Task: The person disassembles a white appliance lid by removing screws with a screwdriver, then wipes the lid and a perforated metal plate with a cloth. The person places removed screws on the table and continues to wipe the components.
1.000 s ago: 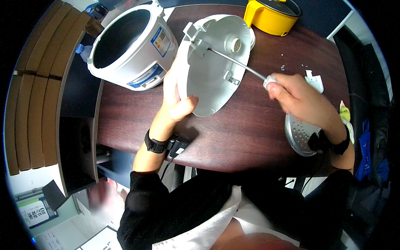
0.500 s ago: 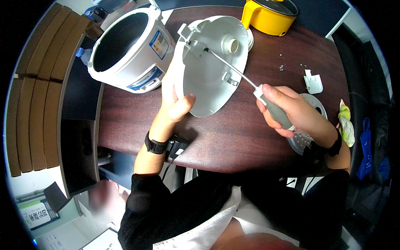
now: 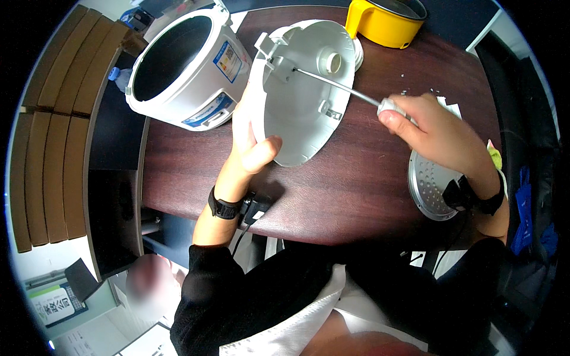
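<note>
My left hand (image 3: 254,142) grips a white rice cooker lid shell (image 3: 303,118) by its left edge, thumb at the rim. The shell is tilted, its hollow inside toward me. My right hand (image 3: 430,121) is closed round the handle of a screwdriver (image 3: 344,87). The shaft slants left into the shell, and its tip sits at a small dark spot near the hinge end. Whether a screw is there I cannot make out. Left of the shell stands the white rice cooker body (image 3: 184,77), uncovered, with its dark inside showing.
A perforated metal disc (image 3: 427,184) lies under my right forearm. Small bits, perhaps screws, and a white plastic piece (image 3: 451,107) lie at the right. A yellow pot (image 3: 386,24) stands at the back. Cardboard boxes (image 3: 47,130) are stacked left; a person is at the lower left.
My right hand has moved up and right and turned over on the screwdriver handle, so the shaft lies flatter. The tip stays at the same spot; the lid shell has barely shifted.
</note>
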`<state>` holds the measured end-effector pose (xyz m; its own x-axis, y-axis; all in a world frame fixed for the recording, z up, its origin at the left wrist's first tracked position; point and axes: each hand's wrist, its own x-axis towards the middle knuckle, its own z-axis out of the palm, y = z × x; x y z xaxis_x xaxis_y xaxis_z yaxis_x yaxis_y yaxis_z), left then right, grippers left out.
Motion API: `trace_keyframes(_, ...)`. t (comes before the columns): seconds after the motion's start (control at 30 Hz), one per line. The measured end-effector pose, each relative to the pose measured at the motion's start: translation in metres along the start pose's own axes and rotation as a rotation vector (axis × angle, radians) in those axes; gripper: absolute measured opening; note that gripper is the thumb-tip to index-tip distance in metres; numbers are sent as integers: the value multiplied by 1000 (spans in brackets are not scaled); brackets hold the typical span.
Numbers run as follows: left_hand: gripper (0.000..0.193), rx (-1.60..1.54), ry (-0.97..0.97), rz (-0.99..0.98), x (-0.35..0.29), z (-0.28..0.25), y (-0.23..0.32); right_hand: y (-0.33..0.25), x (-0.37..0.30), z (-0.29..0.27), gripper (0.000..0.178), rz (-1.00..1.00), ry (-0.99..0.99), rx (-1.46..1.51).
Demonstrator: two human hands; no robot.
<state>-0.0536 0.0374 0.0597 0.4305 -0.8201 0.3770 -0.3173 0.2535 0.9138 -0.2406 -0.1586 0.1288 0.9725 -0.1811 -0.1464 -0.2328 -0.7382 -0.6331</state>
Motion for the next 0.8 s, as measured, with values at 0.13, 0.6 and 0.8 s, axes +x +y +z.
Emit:
trace_keyframes(0.13,97,-36,41,26,6,3,2,0,0,0,31,-287,397,-674)
trace_keyframes(0.6,93,-16,46,18,2,-1,-7,4,-5,35,46,222,-374,1201)
trace_keyframes(0.8,97,-15,47,21,-1,1,-6,4,0,15,41,214,-246,629)
